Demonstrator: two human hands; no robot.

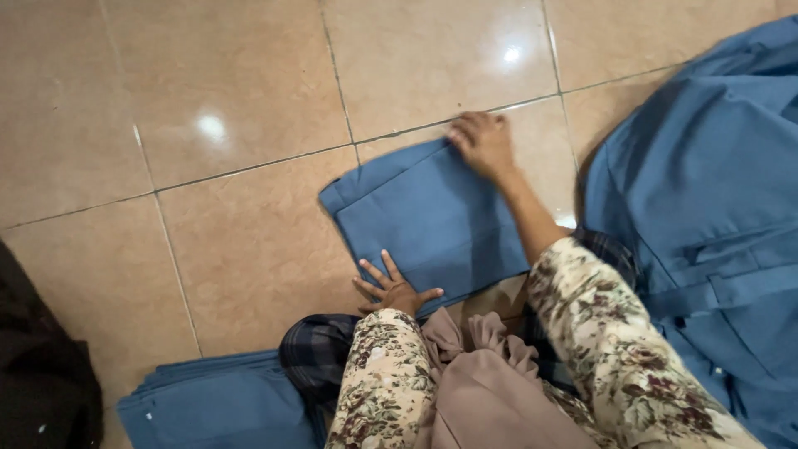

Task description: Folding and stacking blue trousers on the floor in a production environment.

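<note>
Folded blue cloth (424,218) lies on tiled floor (249,241), left hand (395,291) spread flat on near edge, right hand (484,145) flat on far corner, neither gripping; uneven pressure could likely skew the fold.

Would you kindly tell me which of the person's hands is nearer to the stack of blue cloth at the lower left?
Left. The left hand presses the near edge of the folded blue garment, just above the stack. The right hand rests on the garment's far corner, farther away.
</note>
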